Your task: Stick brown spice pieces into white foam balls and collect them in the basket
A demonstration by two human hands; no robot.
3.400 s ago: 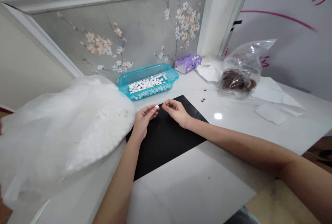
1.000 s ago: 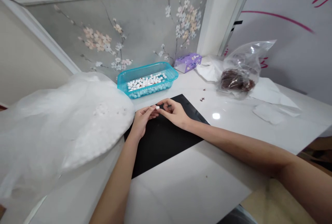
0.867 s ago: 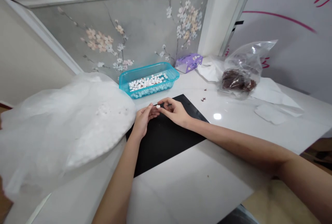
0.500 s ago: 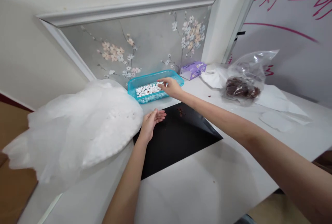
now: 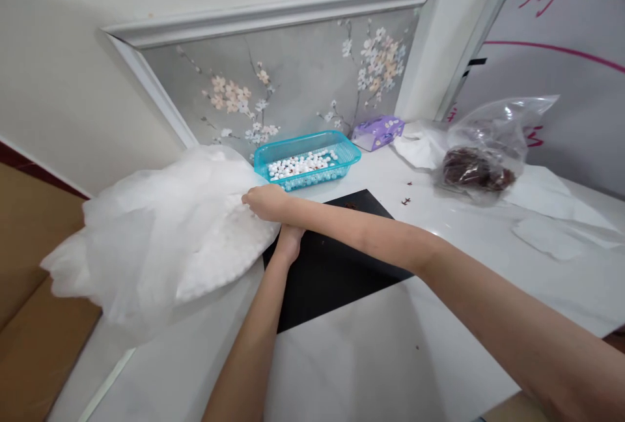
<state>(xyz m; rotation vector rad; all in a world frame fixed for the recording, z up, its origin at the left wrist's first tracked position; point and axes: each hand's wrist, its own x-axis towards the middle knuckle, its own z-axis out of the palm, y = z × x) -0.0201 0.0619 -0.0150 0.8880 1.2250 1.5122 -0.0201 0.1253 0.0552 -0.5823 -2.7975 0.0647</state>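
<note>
My right hand (image 5: 262, 202) reaches across to the left and rests on the edge of a big translucent bag of small white pieces (image 5: 170, 233). Its fingers are curled down against the bag, and what they hold is hidden. My left hand (image 5: 290, 241) lies on the black mat (image 5: 332, 269) under my right forearm, with only its wrist and heel showing. Behind my hands stands a teal basket (image 5: 352, 152) of white beads with a few reddish bits.
A clear bag of dark brown pieces (image 5: 476, 169) lies at the back right on white paper (image 5: 551, 239). A purple tissue pack (image 5: 378, 132) sits by the wall. Small brown crumbs (image 5: 405, 200) dot the white counter (image 5: 371, 357). The counter drops off at the left.
My right hand has left the teal basket and swung left onto the white bag, crossing over my left hand. The camera has turned slightly left.
</note>
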